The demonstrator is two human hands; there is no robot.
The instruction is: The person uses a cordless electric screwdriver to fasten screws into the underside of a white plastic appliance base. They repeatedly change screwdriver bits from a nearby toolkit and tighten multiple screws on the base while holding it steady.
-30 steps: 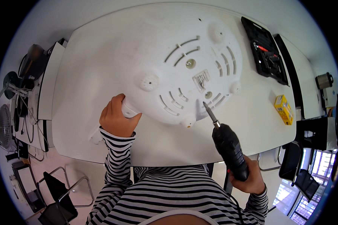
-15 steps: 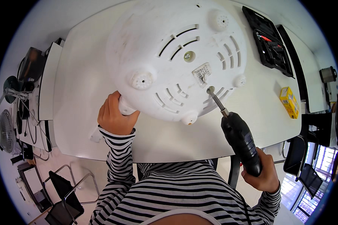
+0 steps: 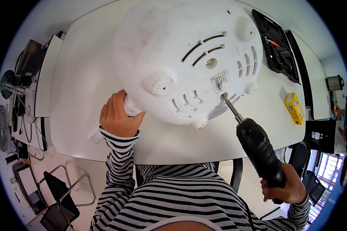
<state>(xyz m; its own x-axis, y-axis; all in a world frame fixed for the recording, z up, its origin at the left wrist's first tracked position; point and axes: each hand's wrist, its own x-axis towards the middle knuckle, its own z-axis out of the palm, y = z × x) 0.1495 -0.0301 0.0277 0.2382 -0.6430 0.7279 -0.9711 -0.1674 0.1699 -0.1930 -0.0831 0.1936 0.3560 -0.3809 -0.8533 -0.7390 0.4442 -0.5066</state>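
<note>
A large white round plastic appliance (image 3: 150, 50) shows its underside, with slotted vents, knobbly feet, a torn label (image 3: 219, 81) and recessed screw holes. My left hand (image 3: 119, 115) is closed around its white handle (image 3: 131, 106) at the lower left. In my right hand (image 3: 291, 184) is a black electric screwdriver (image 3: 260, 150), gripped at its rear end. Its long metal bit (image 3: 230, 105) reaches into a recessed hole just below the label; the tip is hidden inside. Another recessed hole (image 3: 211, 63) near the middle has a screw head in it.
On the white table (image 3: 81, 77), an open black tool case (image 3: 277, 50) lies at the far right, with a yellow box (image 3: 294, 108) nearer. Chairs stand on both sides, one black (image 3: 61, 196) at lower left. A fan (image 3: 2, 129) is at the left edge.
The appliance has shifted right in view and turned slightly. My right hand and the screwdriver have moved right and down, with the bit still in the same hole. My left hand keeps its hold.
</note>
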